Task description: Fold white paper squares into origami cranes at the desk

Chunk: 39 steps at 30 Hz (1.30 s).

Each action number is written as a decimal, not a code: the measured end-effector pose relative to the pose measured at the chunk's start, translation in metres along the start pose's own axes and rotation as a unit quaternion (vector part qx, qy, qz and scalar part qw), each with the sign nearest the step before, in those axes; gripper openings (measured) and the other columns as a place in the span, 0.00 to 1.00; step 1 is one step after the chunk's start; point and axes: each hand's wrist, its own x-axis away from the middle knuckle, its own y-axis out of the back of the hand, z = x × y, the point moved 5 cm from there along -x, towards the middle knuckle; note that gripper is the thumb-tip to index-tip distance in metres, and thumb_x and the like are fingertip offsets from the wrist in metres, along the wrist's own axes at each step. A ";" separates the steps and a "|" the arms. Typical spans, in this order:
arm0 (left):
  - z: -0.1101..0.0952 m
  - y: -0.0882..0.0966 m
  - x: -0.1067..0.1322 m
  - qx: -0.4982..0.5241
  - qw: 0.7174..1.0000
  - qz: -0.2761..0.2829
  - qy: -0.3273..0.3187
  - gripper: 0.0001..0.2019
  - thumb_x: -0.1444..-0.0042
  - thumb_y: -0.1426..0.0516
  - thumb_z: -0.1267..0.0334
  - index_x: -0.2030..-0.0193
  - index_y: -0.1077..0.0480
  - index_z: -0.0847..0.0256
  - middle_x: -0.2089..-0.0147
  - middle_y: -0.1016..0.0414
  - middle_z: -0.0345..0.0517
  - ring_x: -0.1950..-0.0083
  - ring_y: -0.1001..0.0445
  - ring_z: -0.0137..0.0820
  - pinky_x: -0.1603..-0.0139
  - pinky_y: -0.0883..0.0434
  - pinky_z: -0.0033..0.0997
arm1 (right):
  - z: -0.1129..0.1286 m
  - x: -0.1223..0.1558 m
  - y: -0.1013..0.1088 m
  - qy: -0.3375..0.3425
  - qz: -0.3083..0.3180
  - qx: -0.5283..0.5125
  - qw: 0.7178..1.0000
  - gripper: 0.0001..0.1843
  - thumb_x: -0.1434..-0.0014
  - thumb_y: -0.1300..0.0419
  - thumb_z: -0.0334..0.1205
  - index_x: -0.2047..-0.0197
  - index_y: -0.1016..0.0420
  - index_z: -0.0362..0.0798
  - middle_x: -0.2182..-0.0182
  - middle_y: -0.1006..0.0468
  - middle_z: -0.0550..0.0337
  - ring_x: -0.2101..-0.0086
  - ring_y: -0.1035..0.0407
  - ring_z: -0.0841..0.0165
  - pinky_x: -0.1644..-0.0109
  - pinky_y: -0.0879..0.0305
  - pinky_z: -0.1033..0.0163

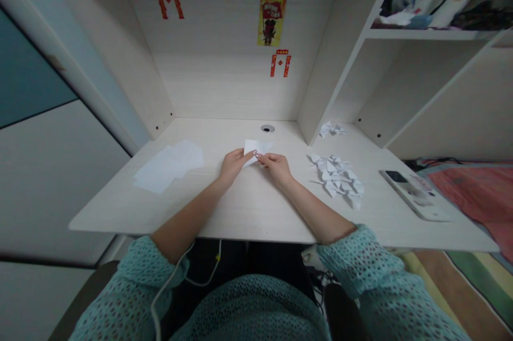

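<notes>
Between my two hands, a small white sheet of paper (252, 147) is held just above the desk (256, 207). My left hand (234, 163) pinches its left lower side with thumb and fingers. From the right, my right hand (276, 165) grips the same sheet, the thumbs almost meeting at its lower middle. Whether the sheet has a crease is too small to tell. Flat white paper sheets (170, 164) lie spread in an overlapping pile to the left. Several folded white paper pieces (336, 176) are heaped to the right of my right hand.
More folded paper (333, 129) lies at the back right, beyond the upright divider (320, 95). A white phone-like device or box (417, 194) rests near the right end. A cable hole (267, 128) is at the back, and a white cable (160, 298) hangs by my left sleeve.
</notes>
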 end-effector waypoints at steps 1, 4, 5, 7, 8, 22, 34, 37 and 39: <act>0.001 0.000 0.000 -0.022 1.000 -0.001 0.000 0.21 0.61 0.36 0.48 0.67 0.24 0.65 0.69 0.23 0.46 0.68 0.28 0.32 0.68 0.35 0.27 | 0.000 0.000 0.000 0.003 -0.003 -0.002 1.000 0.21 0.58 0.36 0.57 0.80 0.26 0.45 0.82 0.30 0.62 0.79 0.43 0.74 0.73 0.48 0.67; 0.004 0.005 0.000 -0.076 0.997 -0.017 0.011 0.20 0.62 0.36 0.47 0.73 0.24 0.65 0.74 0.25 0.44 0.74 0.31 0.29 0.75 0.40 0.25 | 0.003 0.001 -0.001 0.011 -0.006 -0.010 1.000 0.20 0.57 0.36 0.55 0.81 0.26 0.45 0.81 0.29 0.62 0.78 0.41 0.74 0.72 0.47 0.67; 0.006 0.005 -0.001 -0.079 0.997 -0.014 0.018 0.20 0.62 0.36 0.47 0.73 0.24 0.65 0.76 0.25 0.43 0.75 0.33 0.28 0.76 0.42 0.24 | 0.004 0.001 -0.002 0.012 -0.008 -0.015 1.000 0.19 0.57 0.36 0.55 0.81 0.26 0.45 0.81 0.28 0.62 0.78 0.41 0.74 0.72 0.47 0.67; 0.008 0.005 -0.002 -0.071 0.997 0.003 0.034 0.20 0.63 0.35 0.47 0.73 0.24 0.65 0.76 0.26 0.44 0.77 0.34 0.27 0.78 0.43 0.24 | 0.006 0.002 -0.003 0.008 -0.013 -0.027 1.000 0.19 0.57 0.36 0.54 0.80 0.25 0.45 0.81 0.28 0.61 0.77 0.39 0.73 0.72 0.47 0.67; 0.008 0.004 -0.002 -0.065 0.997 0.013 0.039 0.20 0.63 0.35 0.47 0.73 0.23 0.65 0.76 0.25 0.44 0.77 0.34 0.27 0.78 0.43 0.24 | 0.006 0.002 -0.003 0.005 -0.016 -0.032 0.999 0.19 0.57 0.35 0.54 0.80 0.25 0.45 0.80 0.27 0.61 0.77 0.39 0.73 0.72 0.46 0.67; 0.004 -0.001 0.002 -0.083 0.995 0.034 0.045 0.15 0.64 0.34 0.52 0.76 0.24 0.63 0.76 0.25 0.47 0.77 0.33 0.28 0.77 0.43 0.25 | 0.009 -0.016 0.039 -0.003 -0.132 -0.059 0.990 0.20 0.60 0.36 0.56 0.75 0.26 0.46 0.77 0.26 0.59 0.76 0.36 0.72 0.73 0.42 0.66; 0.004 -0.004 0.001 -0.096 0.994 0.044 0.038 0.20 0.64 0.34 0.49 0.69 0.23 0.65 0.71 0.24 0.47 0.73 0.31 0.29 0.73 0.40 0.26 | 0.010 -0.015 0.038 0.056 -0.159 -0.139 0.976 0.17 0.54 0.37 0.49 0.83 0.34 0.47 0.83 0.34 0.65 0.80 0.43 0.74 0.77 0.50 0.65; 0.006 -0.005 -0.001 -0.101 0.993 0.044 0.041 0.23 0.66 0.35 0.48 0.69 0.23 0.66 0.71 0.24 0.47 0.72 0.31 0.30 0.74 0.40 0.26 | 0.010 -0.013 0.036 0.076 -0.164 -0.147 0.973 0.18 0.53 0.38 0.49 0.84 0.37 0.48 0.86 0.39 0.67 0.82 0.45 0.75 0.77 0.51 0.65; 0.006 -0.005 -0.001 -0.091 0.994 0.043 0.041 0.23 0.67 0.34 0.47 0.70 0.23 0.66 0.72 0.24 0.48 0.72 0.31 0.31 0.73 0.40 0.26 | 0.010 -0.013 0.036 0.085 -0.162 -0.149 0.972 0.18 0.53 0.38 0.49 0.84 0.38 0.48 0.87 0.40 0.68 0.83 0.46 0.75 0.78 0.51 0.65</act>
